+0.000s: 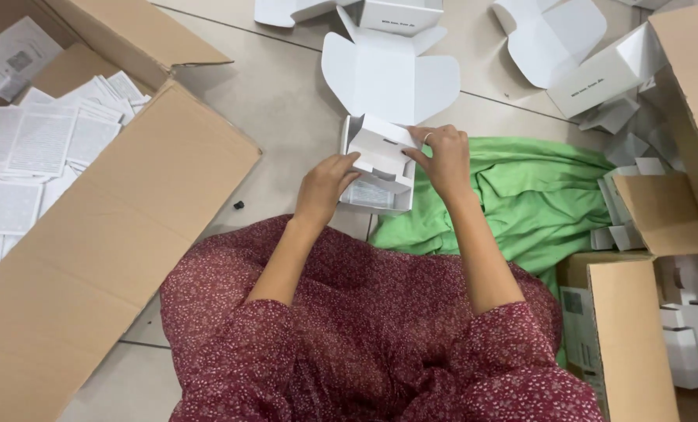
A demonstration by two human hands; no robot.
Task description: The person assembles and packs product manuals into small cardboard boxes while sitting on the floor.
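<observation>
So both hands are on the small white carton [378, 166], which sits on the floor tiles right in front of the knees. My left hand [327, 186] is curled with the fingertips pressed on the carton's left edge, more a pinch than a full grab. My right hand [443, 156] is half closed too, fingers bent over the folded inner flap at the top right corner, a ring on one finger. The carton's big lid flap stands open on the far side of the hands.

Hard to see: what's inside the carton, since the flap and my fingers cover most of it. Both thumbs are hidden as well.

Room-wise, a green cloth [536, 195] lies just under and beyond the right hand. More white cartons [591, 74] sit well past the right hand. Left of the left hand there's bare tile, then a big cardboard box [122, 234] full of printed leaflets [36, 141]. Another brown box [638, 336] sits to the near right, cut off by the frame.
</observation>
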